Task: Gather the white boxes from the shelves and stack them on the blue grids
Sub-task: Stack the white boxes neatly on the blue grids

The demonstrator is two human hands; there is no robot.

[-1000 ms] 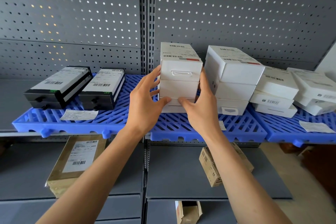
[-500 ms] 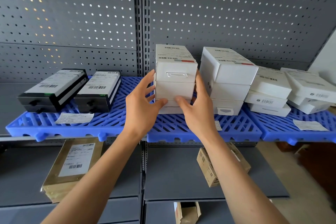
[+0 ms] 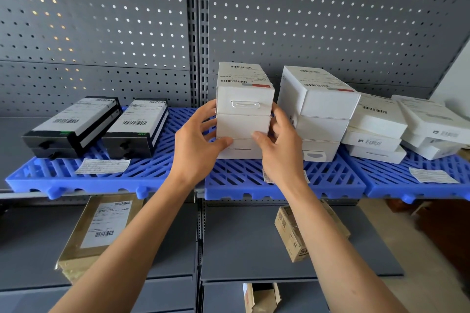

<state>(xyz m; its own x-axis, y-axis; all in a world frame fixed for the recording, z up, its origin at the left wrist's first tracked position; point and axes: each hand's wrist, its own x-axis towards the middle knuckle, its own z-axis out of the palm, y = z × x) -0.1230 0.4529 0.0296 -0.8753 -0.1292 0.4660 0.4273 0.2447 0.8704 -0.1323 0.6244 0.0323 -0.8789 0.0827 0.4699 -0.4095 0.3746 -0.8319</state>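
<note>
Both of your hands are clasping the 3-box stack from either side: your left hand is wrapping its fingers round the stack's left face with the thumb pressing the front near the seam above the bottom box, and your right hand is mirroring that on the right face. Holding it at opposite sides like this is probably keeping the 3 white boxes squared to one another while you are settling them.

That stack is sitting on the middle blue grid, towards its back left corner, close to the pegboard wall. Just beside it on the same grid, a second stack of 3 white boxes is standing, with your right fingers reaching into the narrow gap between the 2. More white boxes are lying piled less neatly on the right grid. 2 black boxes are resting on the left grid, side by side.

Judging by how things lie, you are finishing the alignment of this stack; letting go gently should keep the top box from sliding. Brown parcels are lying on the lower shelf, not part of your job.
</note>
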